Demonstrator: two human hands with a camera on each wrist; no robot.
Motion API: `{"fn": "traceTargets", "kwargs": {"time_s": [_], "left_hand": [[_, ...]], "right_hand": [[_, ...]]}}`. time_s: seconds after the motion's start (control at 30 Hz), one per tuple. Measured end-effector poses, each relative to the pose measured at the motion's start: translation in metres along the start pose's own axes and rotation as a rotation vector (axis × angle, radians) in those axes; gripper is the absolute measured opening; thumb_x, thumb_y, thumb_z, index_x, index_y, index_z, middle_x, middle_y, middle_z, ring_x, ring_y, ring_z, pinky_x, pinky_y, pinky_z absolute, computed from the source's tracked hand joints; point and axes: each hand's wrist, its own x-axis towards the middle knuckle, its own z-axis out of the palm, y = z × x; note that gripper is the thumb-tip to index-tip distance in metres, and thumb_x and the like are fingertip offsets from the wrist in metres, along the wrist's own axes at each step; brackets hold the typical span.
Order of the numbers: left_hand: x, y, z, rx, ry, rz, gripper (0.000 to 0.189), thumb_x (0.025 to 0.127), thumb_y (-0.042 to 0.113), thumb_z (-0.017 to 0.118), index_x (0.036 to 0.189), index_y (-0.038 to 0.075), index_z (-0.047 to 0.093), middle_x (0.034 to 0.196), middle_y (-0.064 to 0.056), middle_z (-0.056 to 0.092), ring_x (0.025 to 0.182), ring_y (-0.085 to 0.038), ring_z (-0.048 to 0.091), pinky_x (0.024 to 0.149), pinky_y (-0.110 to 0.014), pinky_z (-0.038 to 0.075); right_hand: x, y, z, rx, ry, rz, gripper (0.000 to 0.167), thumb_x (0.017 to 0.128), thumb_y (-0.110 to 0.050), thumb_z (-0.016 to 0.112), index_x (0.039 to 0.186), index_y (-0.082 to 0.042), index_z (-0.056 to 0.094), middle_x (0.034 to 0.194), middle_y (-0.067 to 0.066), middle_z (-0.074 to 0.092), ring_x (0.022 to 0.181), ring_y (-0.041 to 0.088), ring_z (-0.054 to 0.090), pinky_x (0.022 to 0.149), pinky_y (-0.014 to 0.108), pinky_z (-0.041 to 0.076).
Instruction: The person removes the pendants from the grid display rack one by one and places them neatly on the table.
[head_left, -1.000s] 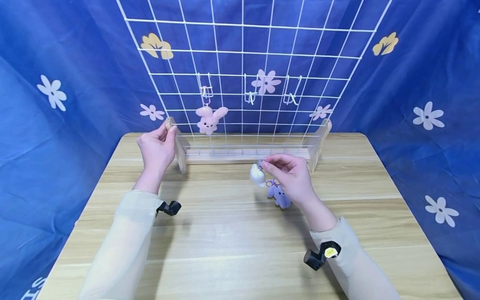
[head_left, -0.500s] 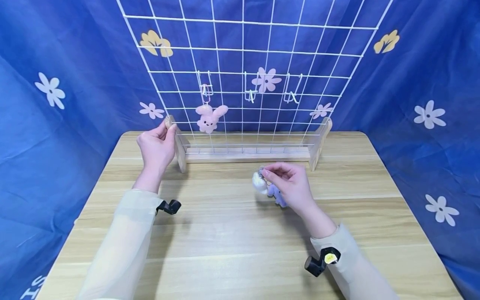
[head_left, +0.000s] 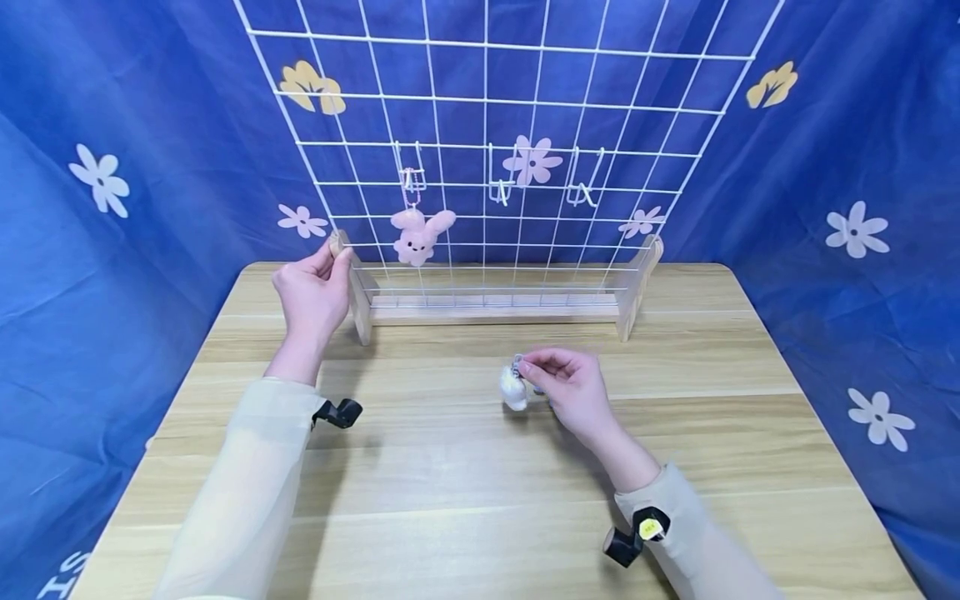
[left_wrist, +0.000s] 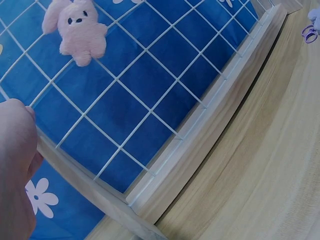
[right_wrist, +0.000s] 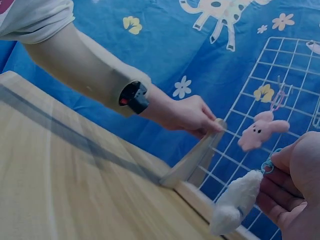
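Observation:
My right hand point(head_left: 573, 392) pinches the metal ring and chain of a white plush keychain point(head_left: 513, 390), which dangles over the tabletop. In the right wrist view its fluffy body hangs below the fingertips from a bluish ring point(right_wrist: 268, 166). Behind that hand a purple plush keychain point(left_wrist: 315, 19) is nearly hidden in the head view; the left wrist view shows part of it with its purple ring. My left hand point(head_left: 311, 296) grips the top of the left wooden support point(head_left: 362, 304) of a white wire grid rack point(head_left: 486, 104). A pink bunny keychain point(head_left: 416, 239) hangs from the rack's left hook.
Two more white hooks, a middle one point(head_left: 501, 193) and a right one point(head_left: 582, 195), hang on the grid with nothing on them. A wooden base bar point(head_left: 495, 314) joins the rack's supports on the wooden table point(head_left: 420, 533). Blue flowered cloth point(head_left: 862, 317) surrounds the table.
My right hand has drawn back from the rack toward the table's front, carrying the white plush keychain, and now covers most of the purple one. The left hand stays on the support.

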Motion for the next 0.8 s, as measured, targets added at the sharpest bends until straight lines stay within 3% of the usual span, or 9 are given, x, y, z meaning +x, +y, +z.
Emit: {"fn": "traceTargets", "kwargs": {"time_s": [0.17, 0.4, 0.8], "left_hand": [[-0.001, -0.001, -0.001, 0.006, 0.001, 0.008, 0.032, 0.097, 0.017, 0.08, 0.126, 0.006, 0.073, 0.115, -0.015, 0.073, 0.103, -0.018, 0.075, 0.082, -0.015, 0.061], [-0.001, 0.001, -0.001, -0.002, 0.007, 0.012, 0.031, 0.098, 0.02, 0.079, 0.126, 0.009, 0.073, 0.113, -0.015, 0.073, 0.102, -0.021, 0.075, 0.08, -0.013, 0.06], [0.0, 0.0, -0.001, 0.014, 0.004, 0.017, 0.031, 0.098, 0.02, 0.079, 0.126, 0.008, 0.073, 0.113, -0.014, 0.073, 0.103, -0.021, 0.074, 0.081, -0.014, 0.06]], "right_hand": [[-0.007, 0.009, 0.004, 0.024, -0.011, 0.007, 0.012, 0.094, 0.014, 0.07, 0.103, 0.021, 0.069, 0.102, 0.03, 0.073, 0.091, 0.014, 0.074, 0.087, 0.026, 0.065], [-0.013, 0.021, 0.007, 0.07, 0.008, 0.046, 0.013, 0.093, 0.015, 0.07, 0.104, 0.022, 0.067, 0.1, 0.027, 0.073, 0.091, 0.014, 0.074, 0.088, 0.027, 0.065], [-0.021, 0.038, 0.011, 0.036, 0.061, 0.078, 0.013, 0.094, 0.009, 0.073, 0.102, 0.018, 0.07, 0.101, 0.029, 0.074, 0.089, 0.017, 0.075, 0.083, 0.027, 0.066]]}}
